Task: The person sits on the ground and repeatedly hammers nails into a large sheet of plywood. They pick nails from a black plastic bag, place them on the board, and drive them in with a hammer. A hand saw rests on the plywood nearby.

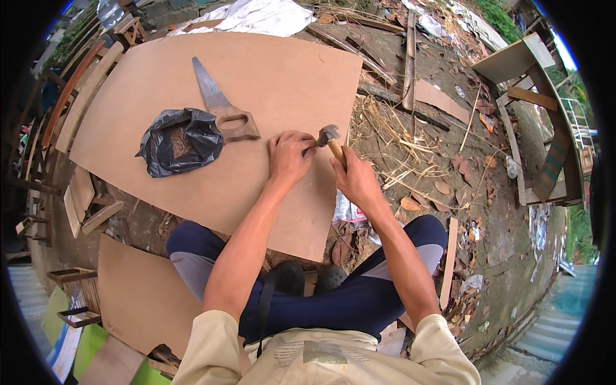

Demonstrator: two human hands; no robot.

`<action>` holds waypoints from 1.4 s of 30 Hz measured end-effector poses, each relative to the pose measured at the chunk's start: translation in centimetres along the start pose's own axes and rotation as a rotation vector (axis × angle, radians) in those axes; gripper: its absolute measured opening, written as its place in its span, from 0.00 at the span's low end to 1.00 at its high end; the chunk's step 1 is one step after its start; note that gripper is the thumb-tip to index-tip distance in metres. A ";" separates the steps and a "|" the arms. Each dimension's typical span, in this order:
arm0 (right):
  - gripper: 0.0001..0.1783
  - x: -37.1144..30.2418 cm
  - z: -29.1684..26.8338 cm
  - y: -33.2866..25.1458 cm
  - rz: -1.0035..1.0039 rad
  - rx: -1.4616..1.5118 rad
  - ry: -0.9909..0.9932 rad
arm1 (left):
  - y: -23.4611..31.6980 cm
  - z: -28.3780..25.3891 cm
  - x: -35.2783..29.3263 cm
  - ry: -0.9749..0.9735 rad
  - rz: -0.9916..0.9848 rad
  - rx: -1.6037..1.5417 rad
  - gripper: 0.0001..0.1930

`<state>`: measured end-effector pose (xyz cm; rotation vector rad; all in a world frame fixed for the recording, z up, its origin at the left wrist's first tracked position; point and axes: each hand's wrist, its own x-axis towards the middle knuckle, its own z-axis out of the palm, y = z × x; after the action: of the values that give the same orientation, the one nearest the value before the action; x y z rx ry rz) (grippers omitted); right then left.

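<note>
My right hand [355,176] grips the wooden handle of a claw hammer [336,150], its metal head raised at the right edge of a large brown sheet of board. Just left of that head, my left hand [291,156] rests on the board [263,77] with fingers pinched together; whatever they hold is too small to make out. A handsaw [239,123] with a wooden handle lies flat beyond my left hand, blade pointing away. Beside its handle sits an opened black plastic bag [181,142] holding small brownish bits, too fine to tell apart.
A wooden frame with panels [539,109] stands at far right. Loose planks [410,58], straw-like strips [401,151] and dry leaves litter the ground. Wooden chair-like pieces [83,96] crowd the left. Another brown board [138,289] lies near my left knee. White sheeting [263,18] lies behind.
</note>
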<state>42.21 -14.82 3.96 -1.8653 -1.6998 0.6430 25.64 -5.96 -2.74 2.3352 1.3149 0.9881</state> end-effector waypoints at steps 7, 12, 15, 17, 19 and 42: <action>0.18 -0.3 -0.2 -1.5 0.009 0.012 0.087 | 0.1 -0.2 0.0 0.000 -0.032 -0.027 0.04; 0.17 -0.6 -0.3 -1.8 0.009 0.031 0.136 | 0.1 -0.4 0.0 -0.009 -0.035 -0.030 0.05; 0.16 -0.5 -0.2 -1.6 0.031 -0.062 0.039 | 0.1 -0.3 0.0 -0.002 -0.032 -0.025 0.05; 0.15 -0.4 -0.4 -1.7 0.024 -0.032 0.040 | 0.1 -0.5 0.0 -0.009 -0.029 -0.026 0.05; 0.16 -0.5 -0.2 -1.6 0.005 0.011 0.090 | 0.1 -0.6 0.0 -0.008 -0.031 -0.035 0.05; 0.18 -0.9 -0.5 -2.3 0.026 0.090 0.229 | -2.8 -1.4 -0.6 0.094 -0.009 -0.136 0.08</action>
<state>40.73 -15.55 5.82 -1.8242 -1.4789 0.4872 22.70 -5.00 -3.53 2.2040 1.2485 1.1594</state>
